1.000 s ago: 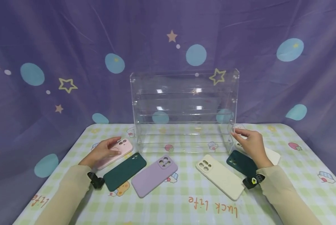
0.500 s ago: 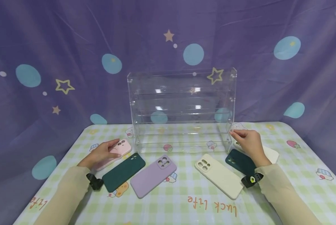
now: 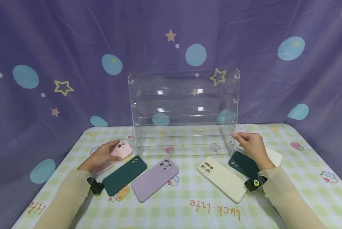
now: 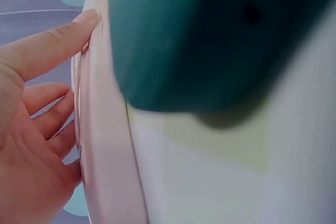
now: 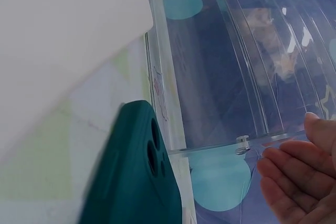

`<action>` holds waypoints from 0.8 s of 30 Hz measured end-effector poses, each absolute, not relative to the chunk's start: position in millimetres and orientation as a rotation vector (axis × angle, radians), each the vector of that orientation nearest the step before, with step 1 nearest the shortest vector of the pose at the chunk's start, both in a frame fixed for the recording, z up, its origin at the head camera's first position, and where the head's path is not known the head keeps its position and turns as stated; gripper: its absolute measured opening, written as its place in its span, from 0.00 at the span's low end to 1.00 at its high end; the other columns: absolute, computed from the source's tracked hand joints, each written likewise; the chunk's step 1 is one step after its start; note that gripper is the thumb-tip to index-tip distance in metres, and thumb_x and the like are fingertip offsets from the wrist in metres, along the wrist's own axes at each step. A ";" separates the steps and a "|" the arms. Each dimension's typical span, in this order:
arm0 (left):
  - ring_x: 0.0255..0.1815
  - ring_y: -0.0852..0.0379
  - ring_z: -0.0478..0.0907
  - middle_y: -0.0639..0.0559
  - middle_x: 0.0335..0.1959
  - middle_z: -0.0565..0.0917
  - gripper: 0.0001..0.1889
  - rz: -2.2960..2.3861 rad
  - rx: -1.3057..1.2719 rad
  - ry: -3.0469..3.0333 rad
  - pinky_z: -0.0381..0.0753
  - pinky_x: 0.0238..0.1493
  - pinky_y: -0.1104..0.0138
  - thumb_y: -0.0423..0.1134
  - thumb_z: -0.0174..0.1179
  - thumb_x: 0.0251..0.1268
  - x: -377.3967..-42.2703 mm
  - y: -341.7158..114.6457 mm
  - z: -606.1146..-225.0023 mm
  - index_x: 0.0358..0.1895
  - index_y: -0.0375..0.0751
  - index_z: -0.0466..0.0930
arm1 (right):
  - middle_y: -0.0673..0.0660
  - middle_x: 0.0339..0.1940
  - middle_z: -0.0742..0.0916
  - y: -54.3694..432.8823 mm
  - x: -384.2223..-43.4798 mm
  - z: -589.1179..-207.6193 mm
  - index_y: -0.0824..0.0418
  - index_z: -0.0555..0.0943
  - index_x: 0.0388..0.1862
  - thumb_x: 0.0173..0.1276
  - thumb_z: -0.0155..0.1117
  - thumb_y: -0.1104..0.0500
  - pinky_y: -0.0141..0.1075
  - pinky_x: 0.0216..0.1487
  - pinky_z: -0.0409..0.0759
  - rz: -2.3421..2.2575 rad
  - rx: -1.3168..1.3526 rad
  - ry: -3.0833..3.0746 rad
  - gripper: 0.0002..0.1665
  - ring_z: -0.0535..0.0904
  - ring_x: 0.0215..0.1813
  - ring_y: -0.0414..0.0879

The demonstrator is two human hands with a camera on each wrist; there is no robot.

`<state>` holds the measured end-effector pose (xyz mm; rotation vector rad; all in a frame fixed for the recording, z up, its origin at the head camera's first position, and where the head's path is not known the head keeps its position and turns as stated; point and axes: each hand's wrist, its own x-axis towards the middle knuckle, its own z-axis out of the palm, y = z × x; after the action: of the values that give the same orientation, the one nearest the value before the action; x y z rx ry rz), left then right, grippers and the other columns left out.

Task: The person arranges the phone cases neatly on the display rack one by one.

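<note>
My left hand [image 3: 100, 155] lies over a pink phone case [image 3: 127, 149], gripping it across its width. In the left wrist view the thumb presses the edge of the pink case [image 4: 107, 129], with the fingers along its back. On the right, my right hand [image 3: 254, 147] pinches the side panel of a clear acrylic tiered display rack [image 3: 185, 124] between thumb and fingers. The right wrist view shows these fingers curled at the panel of the rack [image 5: 252, 77]. Under the right wrist lie a dark green phone case [image 3: 242, 164] and a white phone case [image 3: 275, 156].
Between the hands lie another dark green phone case [image 3: 125, 176], a purple phone case [image 3: 153, 183] and a cream phone case [image 3: 225, 183]. A green checked tablecloth [image 3: 174, 216] covers the table. Behind the rack hangs a purple curtain [image 3: 148, 31].
The whole scene has shifted slightly left in the head view. Both hands keep their places on the pink phone case and the display rack.
</note>
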<state>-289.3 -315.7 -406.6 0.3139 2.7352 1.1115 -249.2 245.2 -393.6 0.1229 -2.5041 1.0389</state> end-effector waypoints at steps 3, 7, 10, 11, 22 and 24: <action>0.68 0.30 0.54 0.28 0.69 0.57 0.45 1.130 0.389 2.766 0.58 0.66 0.45 0.32 0.70 0.50 -289.5 -316.4 -406.6 0.69 0.24 0.53 | 0.67 0.41 0.86 244.8 -249.4 -392.9 0.70 0.84 0.43 0.67 0.62 0.52 0.29 0.25 0.74 1.043 0.116 -2.514 0.20 0.79 0.26 0.40; 0.66 0.29 0.58 0.27 0.66 0.61 0.43 1.092 0.378 2.833 0.63 0.63 0.45 0.34 0.70 0.50 -289.6 -316.0 -405.0 0.68 0.26 0.57 | 0.67 0.42 0.86 244.6 -249.1 -392.4 0.70 0.85 0.42 0.67 0.62 0.52 0.30 0.25 0.72 1.044 0.111 -2.528 0.20 0.77 0.25 0.39; 0.64 0.31 0.62 0.30 0.66 0.65 0.39 1.056 0.312 2.886 0.69 0.59 0.46 0.37 0.68 0.55 -289.7 -315.6 -402.1 0.68 0.29 0.60 | 0.68 0.43 0.85 244.7 -248.7 -391.4 0.70 0.85 0.41 0.67 0.62 0.52 0.30 0.25 0.71 1.044 0.106 -2.531 0.20 0.76 0.25 0.38; 0.63 0.32 0.64 0.30 0.65 0.66 0.36 1.054 0.299 2.901 0.72 0.57 0.48 0.37 0.66 0.57 -289.9 -315.8 -400.9 0.68 0.30 0.61 | 0.68 0.43 0.85 244.4 -248.5 -390.7 0.70 0.85 0.41 0.67 0.62 0.52 0.29 0.25 0.71 1.047 0.104 -2.529 0.20 0.76 0.25 0.38; 0.51 0.45 0.75 0.37 0.54 0.79 0.21 1.119 0.249 2.870 0.75 0.44 0.67 0.41 0.62 0.63 -300.2 -319.5 -391.7 0.57 0.33 0.77 | 0.68 0.44 0.85 245.8 -248.4 -391.8 0.70 0.84 0.42 0.67 0.61 0.51 0.31 0.25 0.72 1.079 0.104 -2.538 0.21 0.78 0.27 0.43; 0.52 0.46 0.75 0.36 0.55 0.79 0.22 1.137 0.230 2.842 0.75 0.45 0.66 0.41 0.63 0.62 -299.2 -319.2 -387.8 0.57 0.33 0.77 | 0.68 0.45 0.85 246.0 -248.1 -392.8 0.70 0.84 0.43 0.68 0.61 0.50 0.31 0.25 0.71 1.090 0.100 -2.548 0.22 0.78 0.27 0.45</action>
<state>-299.2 -319.2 -387.8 0.2297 2.8422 1.1374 -248.1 246.0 -392.8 0.1002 -2.5484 1.0902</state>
